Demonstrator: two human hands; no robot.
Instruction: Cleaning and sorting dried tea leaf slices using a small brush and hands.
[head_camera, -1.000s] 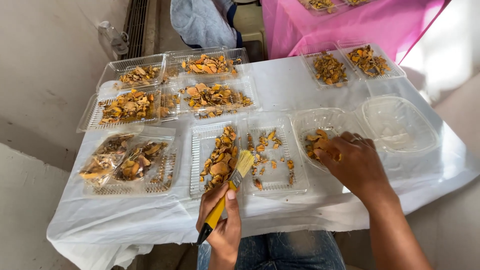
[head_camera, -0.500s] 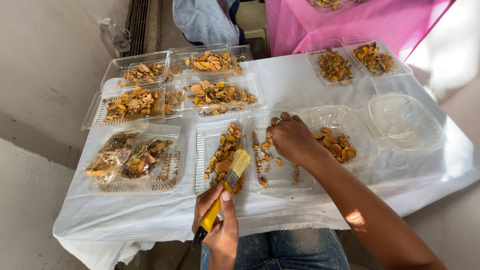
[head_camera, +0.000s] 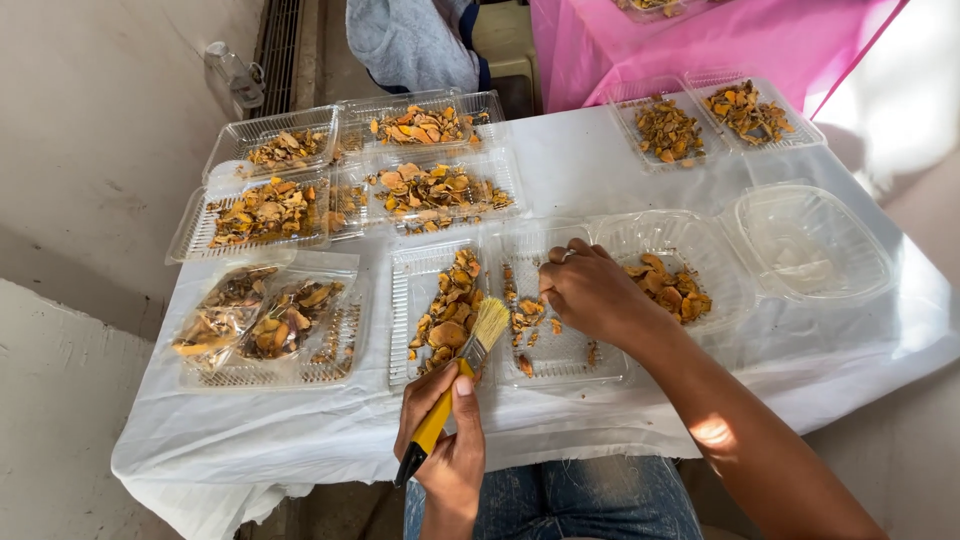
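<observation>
Centrally, left hand (head_camera: 448, 440) gripping brush (head_camera: 455, 380); right hand (head_camera: 590, 290) pinching pieces (head_camera: 525, 310) inside tray (head_camera: 505, 372) edge.

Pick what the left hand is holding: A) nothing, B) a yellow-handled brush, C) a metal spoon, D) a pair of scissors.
B: the left hand grips a yellow-handled brush, its bristles over the orange pieces in the open clear tray.

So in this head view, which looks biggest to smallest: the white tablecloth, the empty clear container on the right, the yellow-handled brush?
1. White tablecloth, by far the largest; it spans the whole table.
2. Empty clear container.
3. Yellow-handled brush, held in the left hand; it is nearer the camera, yet still looks smallest.
</observation>
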